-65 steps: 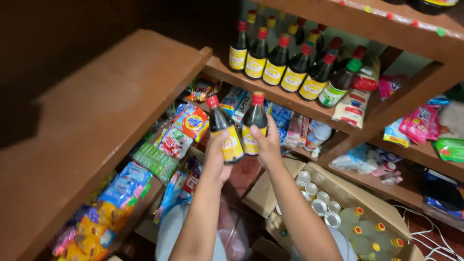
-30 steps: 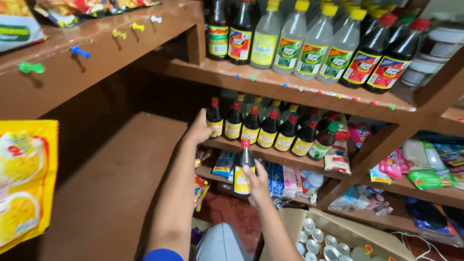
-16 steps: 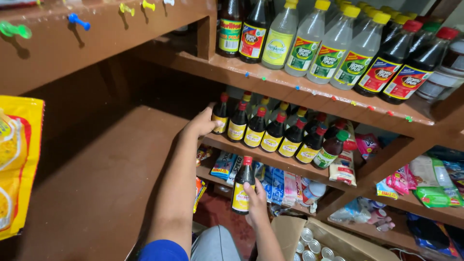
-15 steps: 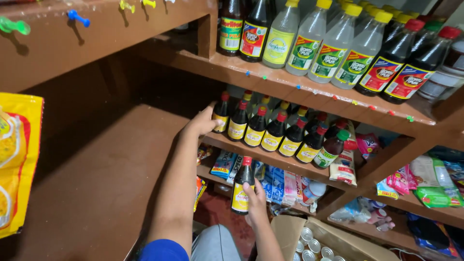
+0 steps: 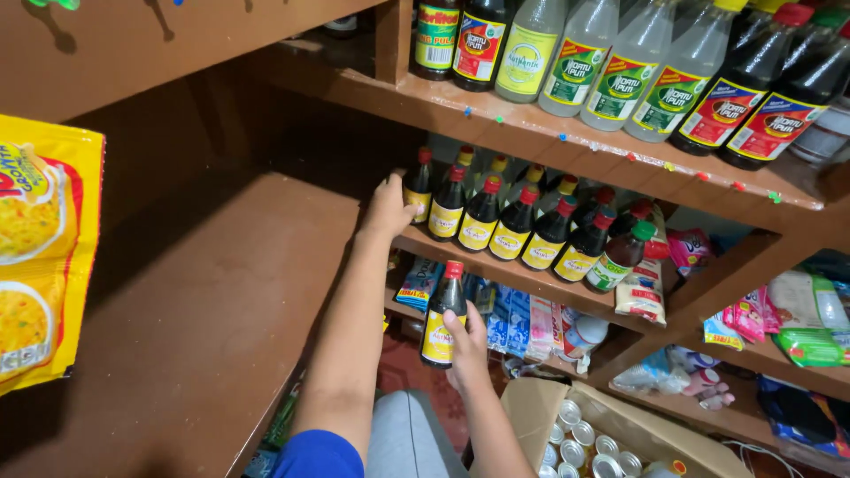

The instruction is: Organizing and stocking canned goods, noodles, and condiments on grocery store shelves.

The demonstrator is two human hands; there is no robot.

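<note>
Head view: left hand (image 5: 388,205) fingers clamped on shelf's end bottle (image 5: 417,187); right hand (image 5: 467,345) grips spare bottle (image 5: 442,315). I'd seat it upright beside.

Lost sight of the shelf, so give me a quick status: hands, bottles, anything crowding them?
Left hand on the end dark red-capped bottle of the shelf row. Right hand grips another dark red-capped bottle below. Packets behind it.
</note>
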